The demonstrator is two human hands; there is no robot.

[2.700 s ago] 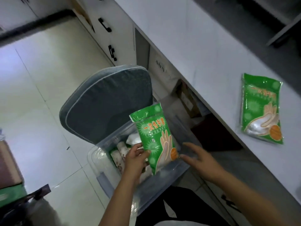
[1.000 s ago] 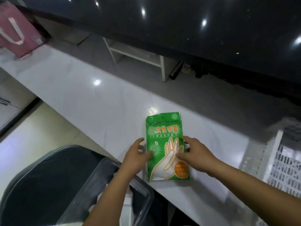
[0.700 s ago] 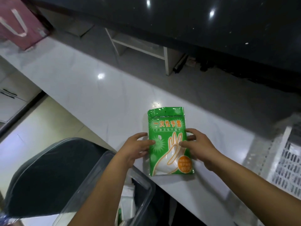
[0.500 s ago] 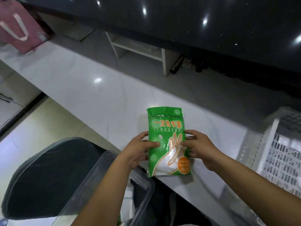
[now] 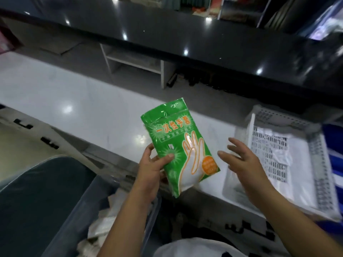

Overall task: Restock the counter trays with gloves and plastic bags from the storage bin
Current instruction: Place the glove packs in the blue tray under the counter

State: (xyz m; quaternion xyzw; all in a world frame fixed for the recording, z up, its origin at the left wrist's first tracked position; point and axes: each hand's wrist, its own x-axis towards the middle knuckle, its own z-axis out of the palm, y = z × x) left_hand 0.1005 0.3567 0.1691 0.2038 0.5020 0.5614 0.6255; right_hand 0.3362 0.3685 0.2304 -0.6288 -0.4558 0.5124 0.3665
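A green glove pack (image 5: 181,143) with a printed hand is held up over the white counter (image 5: 78,101), tilted to the right. My left hand (image 5: 154,167) grips its lower left edge, thumb on the front. My right hand (image 5: 241,162) hovers open just right of the pack, fingers spread, not touching it. A white perforated tray (image 5: 313,158) sits on the counter at the right with clear plastic bags (image 5: 274,151) inside. The clear storage bin (image 5: 150,217) stands below the counter edge with white packets in it.
A grey padded chair (image 5: 37,203) is at the lower left beside the bin. A blue tray edge (image 5: 334,156) shows at the far right. A raised black counter top (image 5: 185,41) runs along the back, with white shelving (image 5: 137,62) beneath it. Cabinet drawers with black handles (image 5: 48,141) front the counter.
The glove pack has been lifted off the counter and tilted toward the right. My right hand has let go and opened. The view has swung right, showing more of the white tray.
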